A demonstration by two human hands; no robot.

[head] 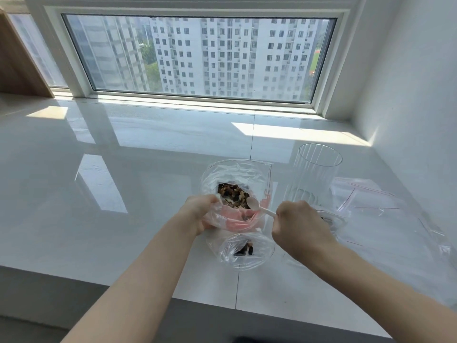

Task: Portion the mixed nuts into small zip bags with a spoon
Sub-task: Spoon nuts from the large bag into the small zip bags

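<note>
A large clear zip bag (237, 173) with a red seal stands open on the white counter, holding dark mixed nuts (233, 193). My left hand (201, 210) grips the near left edge of its mouth. My right hand (298, 227) holds the handle of a white plastic spoon (256, 205), whose bowl hovers over the nuts at the bag's mouth. Just in front lies a small clear zip bag (247, 251), open, with a few nuts inside.
A tall ribbed clear glass (314, 174) stands right of the big bag. Several empty zip bags (371, 201) with red seals lie flat at the far right. The counter's front edge (99, 283) runs close to me; a window sill and wall bound the back and right.
</note>
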